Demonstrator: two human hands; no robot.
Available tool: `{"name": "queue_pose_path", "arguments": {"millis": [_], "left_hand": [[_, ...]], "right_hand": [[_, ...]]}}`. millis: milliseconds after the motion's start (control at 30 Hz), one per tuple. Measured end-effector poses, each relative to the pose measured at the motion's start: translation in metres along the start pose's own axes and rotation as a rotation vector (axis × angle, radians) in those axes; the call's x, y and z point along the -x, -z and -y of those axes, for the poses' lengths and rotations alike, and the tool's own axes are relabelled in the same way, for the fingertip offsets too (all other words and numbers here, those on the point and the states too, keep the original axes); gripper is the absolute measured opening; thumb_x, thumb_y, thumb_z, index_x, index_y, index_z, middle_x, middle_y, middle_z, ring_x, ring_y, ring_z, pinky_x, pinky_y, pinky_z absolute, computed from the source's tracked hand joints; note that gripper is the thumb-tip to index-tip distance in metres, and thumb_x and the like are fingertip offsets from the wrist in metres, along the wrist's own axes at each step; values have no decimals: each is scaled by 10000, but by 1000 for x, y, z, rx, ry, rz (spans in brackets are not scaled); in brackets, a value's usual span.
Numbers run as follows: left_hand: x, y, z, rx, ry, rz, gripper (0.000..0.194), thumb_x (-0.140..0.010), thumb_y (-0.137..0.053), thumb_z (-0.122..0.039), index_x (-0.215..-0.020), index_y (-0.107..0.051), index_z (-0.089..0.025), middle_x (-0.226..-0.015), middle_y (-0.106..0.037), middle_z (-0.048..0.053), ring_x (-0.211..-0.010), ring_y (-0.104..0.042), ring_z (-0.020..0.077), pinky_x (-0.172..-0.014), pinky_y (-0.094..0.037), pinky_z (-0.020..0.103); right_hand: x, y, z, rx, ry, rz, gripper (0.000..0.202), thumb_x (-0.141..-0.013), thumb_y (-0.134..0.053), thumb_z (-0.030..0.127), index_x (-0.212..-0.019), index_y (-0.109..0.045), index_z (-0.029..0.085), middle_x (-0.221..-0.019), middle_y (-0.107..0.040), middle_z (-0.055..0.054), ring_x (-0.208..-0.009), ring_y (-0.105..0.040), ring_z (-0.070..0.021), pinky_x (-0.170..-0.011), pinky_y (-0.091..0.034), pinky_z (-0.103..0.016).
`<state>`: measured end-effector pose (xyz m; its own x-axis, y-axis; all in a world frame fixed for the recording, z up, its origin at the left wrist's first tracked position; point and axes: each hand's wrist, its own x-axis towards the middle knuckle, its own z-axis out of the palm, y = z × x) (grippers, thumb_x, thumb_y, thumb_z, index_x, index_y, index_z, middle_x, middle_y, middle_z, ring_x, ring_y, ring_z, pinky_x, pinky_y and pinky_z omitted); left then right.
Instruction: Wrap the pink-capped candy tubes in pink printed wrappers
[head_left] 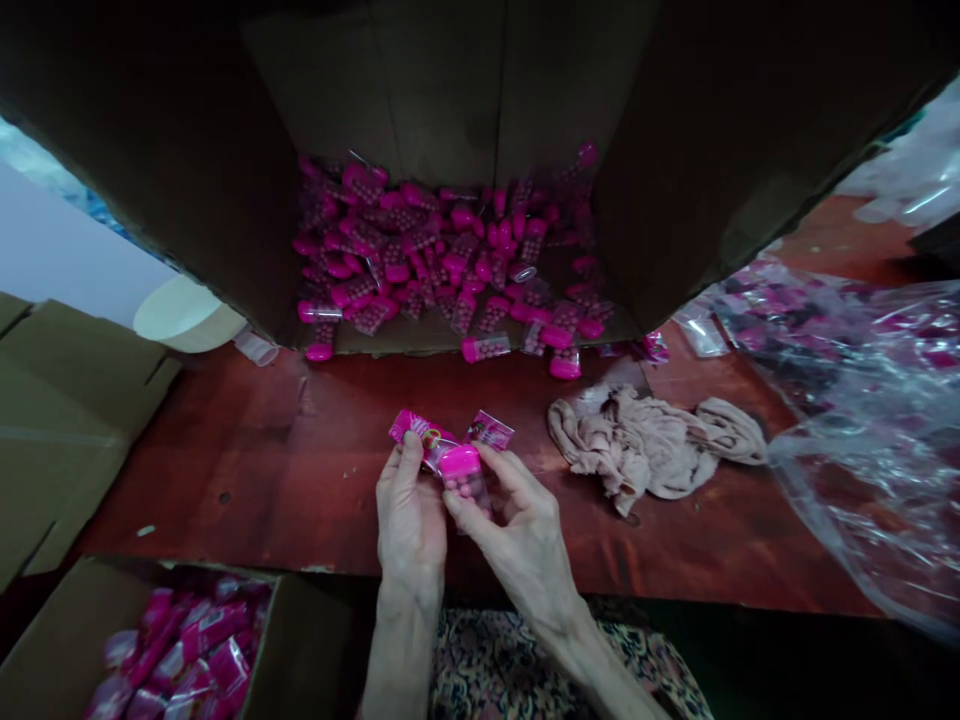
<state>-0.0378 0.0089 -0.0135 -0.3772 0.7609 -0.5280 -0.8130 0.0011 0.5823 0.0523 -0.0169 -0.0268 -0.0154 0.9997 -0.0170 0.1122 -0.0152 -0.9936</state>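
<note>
My right hand (pixel 521 520) grips a small clear candy container (pixel 466 480) with a bright pink cap and pink balls inside. My left hand (pixel 412 500) pinches a printed pink wrapper (pixel 424 435) between thumb and fingers, just left of the container. The two hands nearly meet above the red table, near its front edge. A small pink printed packet (pixel 491 430) shows just beyond my right fingertips; I cannot tell whether it touches them. Many similar pink-capped containers (pixel 450 255) lie heaped inside the large cardboard box (pixel 442 90) lying open toward me.
A crumpled beige cloth (pixel 660 445) lies right of my hands. Clear plastic bags (pixel 870 430) with pink pieces spread at the far right. A cardboard box (pixel 300 640) of pink-wrapped pieces stands lower left. A round pale tub (pixel 184 315) and flattened cardboard (pixel 67 420) are at left.
</note>
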Motion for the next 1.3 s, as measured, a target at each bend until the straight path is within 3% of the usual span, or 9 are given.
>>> {"name": "queue_pose_path", "arguments": {"millis": [167, 300, 533, 667, 900, 1033, 1300], "left_hand": [[0, 2, 4, -32, -20, 51, 102, -754, -641, -229, -774, -665, -131, -743, -701, 35, -678, -625, 125, -705, -481, 271], [-1, 2, 5, -29, -10, 51, 103, -738, -657, -227, -782, -671, -135, -755, -705, 32, -684, -628, 121, -713, -481, 266], [2, -1, 9, -120, -25, 48, 129, -677, -710, -211, -781, -671, -143, -694, -693, 6, -592, -616, 92, -693, -485, 240], [3, 0, 10, -197, -37, 115, 163, -658, -720, -190, -807, -670, -147, -723, -694, 10, -632, -625, 105, -673, -486, 235], [2, 3, 10, -304, -128, 168, 213, -647, -716, -149, -855, -669, -153, -773, -695, 12, -672, -626, 106, -676, -476, 217], [0, 5, 8, -296, -70, 216, 226, -648, -718, -154, -866, -662, -139, -794, -698, 26, -670, -623, 105, -666, -474, 211], [-6, 12, 11, -295, 73, 196, 208, -607, -754, -204, -766, -667, -103, -662, -674, 29, -526, -564, 95, -619, -465, 241]], "right_hand": [[-2, 3, -1, 21, 2, -64, 395, -779, -607, 219, -1168, -542, 207, -899, -543, -24, -670, -580, -127, -586, -500, -248], [-3, 2, -2, 92, 42, -109, 381, -777, -607, 219, -1153, -552, 186, -920, -542, -37, -760, -590, -154, -665, -506, -273], [-2, 1, -2, -41, -81, 10, 398, -760, -622, 211, -1152, -555, 236, -902, -577, -16, -703, -591, -138, -614, -509, -258], [-2, 2, -6, -152, -184, -10, 470, -731, -651, 229, -1182, -525, 190, -901, -630, -41, -688, -609, -155, -601, -522, -279], [-5, 5, -8, -201, -178, -2, 345, -716, -657, 218, -1051, -594, 171, -856, -659, -47, -704, -605, -156, -619, -524, -278], [-10, 10, -8, -288, -212, 36, 352, -674, -695, 224, -1009, -606, 164, -767, -646, -23, -617, -580, -132, -550, -506, -257], [-12, 13, -7, -346, -225, 40, 296, -622, -740, 199, -882, -599, 181, -710, -635, 10, -582, -565, -112, -527, -487, -231]]}}
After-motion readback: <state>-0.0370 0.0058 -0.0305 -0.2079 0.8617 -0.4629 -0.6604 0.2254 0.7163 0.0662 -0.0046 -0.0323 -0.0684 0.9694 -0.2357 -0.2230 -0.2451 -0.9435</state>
